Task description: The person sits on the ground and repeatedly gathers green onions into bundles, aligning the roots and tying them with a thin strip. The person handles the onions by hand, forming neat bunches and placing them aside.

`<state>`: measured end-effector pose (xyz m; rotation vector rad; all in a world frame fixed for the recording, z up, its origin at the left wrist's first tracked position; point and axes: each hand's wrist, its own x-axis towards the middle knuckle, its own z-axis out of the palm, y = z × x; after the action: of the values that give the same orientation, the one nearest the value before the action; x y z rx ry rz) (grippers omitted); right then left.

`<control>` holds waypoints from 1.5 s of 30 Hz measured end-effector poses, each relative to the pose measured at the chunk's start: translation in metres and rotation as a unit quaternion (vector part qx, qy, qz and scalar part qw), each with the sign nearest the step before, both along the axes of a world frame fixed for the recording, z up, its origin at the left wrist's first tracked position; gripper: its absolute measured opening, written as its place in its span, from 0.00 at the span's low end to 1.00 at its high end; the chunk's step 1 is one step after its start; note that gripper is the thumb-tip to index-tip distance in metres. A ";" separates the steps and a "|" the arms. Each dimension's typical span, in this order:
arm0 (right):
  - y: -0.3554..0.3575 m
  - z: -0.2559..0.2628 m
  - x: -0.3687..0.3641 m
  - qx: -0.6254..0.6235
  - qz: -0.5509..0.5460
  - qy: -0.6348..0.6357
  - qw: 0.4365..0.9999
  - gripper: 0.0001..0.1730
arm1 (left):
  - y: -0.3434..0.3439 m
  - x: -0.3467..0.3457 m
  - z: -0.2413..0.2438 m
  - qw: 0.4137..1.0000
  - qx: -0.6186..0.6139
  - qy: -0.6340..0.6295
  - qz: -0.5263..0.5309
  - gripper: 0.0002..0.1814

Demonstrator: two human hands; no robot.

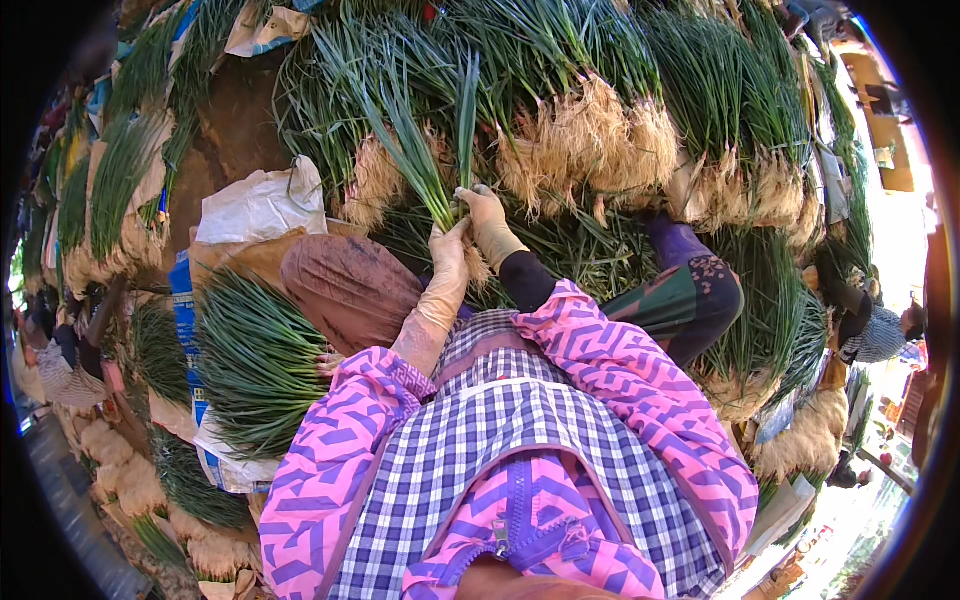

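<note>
In front of my lap, my left hand point(449, 256), in a pale thin glove, grips a small bunch of green onions point(424, 176) near the roots. Their green leaves point away from me, and pale roots hang below the fist. Close beside it, my right hand point(491, 223), gloved too, pinches the base of a separate green onion stalk point(467, 120). Its lower end is hidden by the fingers. Just beyond both hands lie large bundles of green onions point(555, 45) with straw-coloured roots point(592, 139) turned towards me. Loose green leaves point(592, 251) litter the ground between my knees.
Left of my knee, trimmed-looking green onions point(259, 360) rest on a printed sack point(182, 300). A white sack point(262, 202) lies above them. More bundles point(742, 337) flank my right knee. Other people point(71, 364) sit at the left and right rims point(881, 330).
</note>
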<state>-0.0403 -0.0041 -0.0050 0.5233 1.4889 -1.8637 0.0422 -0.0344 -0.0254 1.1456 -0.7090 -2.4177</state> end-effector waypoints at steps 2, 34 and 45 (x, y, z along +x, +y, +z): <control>-0.001 -0.002 0.002 0.023 0.007 0.011 1.000 0.09 | -0.002 0.003 -0.016 1.000 -0.021 0.006 0.000 0.14; 0.101 -0.012 0.014 0.376 0.491 0.424 0.661 0.10 | -0.020 -0.011 0.013 0.980 -0.046 0.034 -0.190 0.05; 0.022 -0.001 -0.027 -0.136 0.102 -0.091 0.981 0.10 | -0.034 0.002 0.033 0.987 0.011 0.109 -0.117 0.08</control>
<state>-0.0676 0.0183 -0.0063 0.3845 1.1033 -1.7685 0.0445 -0.0680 0.0079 0.8269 -0.7857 -2.6975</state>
